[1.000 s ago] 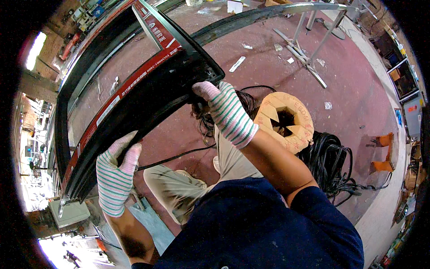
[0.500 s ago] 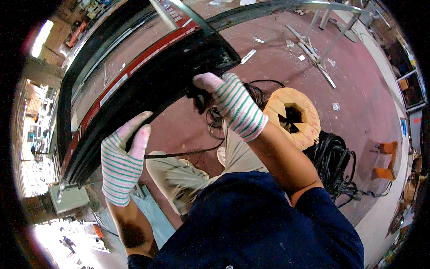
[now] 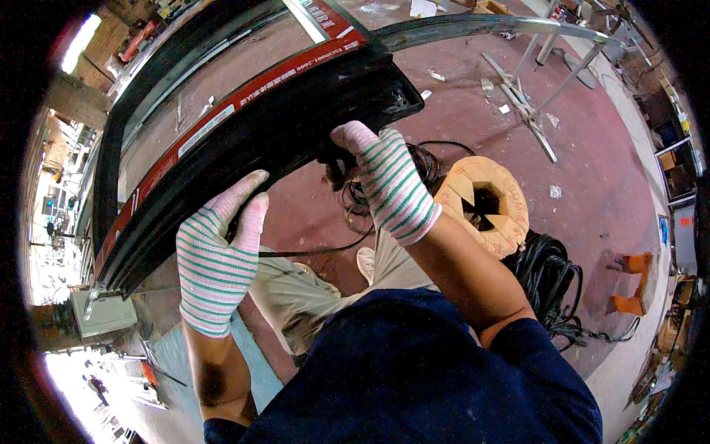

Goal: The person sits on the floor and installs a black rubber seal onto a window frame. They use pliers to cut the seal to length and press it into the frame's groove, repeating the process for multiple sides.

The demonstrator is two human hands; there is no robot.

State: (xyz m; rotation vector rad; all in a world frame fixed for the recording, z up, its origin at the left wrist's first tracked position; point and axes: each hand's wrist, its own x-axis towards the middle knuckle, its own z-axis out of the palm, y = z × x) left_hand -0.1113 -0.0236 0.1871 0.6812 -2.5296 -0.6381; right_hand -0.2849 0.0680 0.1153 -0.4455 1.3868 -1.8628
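Note:
A black window frame [image 3: 244,152] with a red film strip along its face leans across the upper left. My left hand [image 3: 218,259], in a pink-white glove with green stripes, is closed at the frame's near edge, thumb and fingers brought together. A thin black strip [image 3: 318,252] runs from behind this hand toward a loose coil beyond my knees. Under the frame's right part, my right hand [image 3: 392,181], gloved the same way, has its fingers curled at the dark edge. What lies in its fingers is hidden in shadow.
An orange-yellow ring-shaped spool [image 3: 510,189] lies on the red floor at my right. Beside it is a heap of black strip [image 3: 551,281]. Farther right stands a small orange stand [image 3: 634,281]. Metal legs [image 3: 529,118] and scraps of paper are at the far right.
The frame appears shifted slightly right and down in view, with both hands still at its near edge. The left hand sits a little farther right; the grips look much the same.

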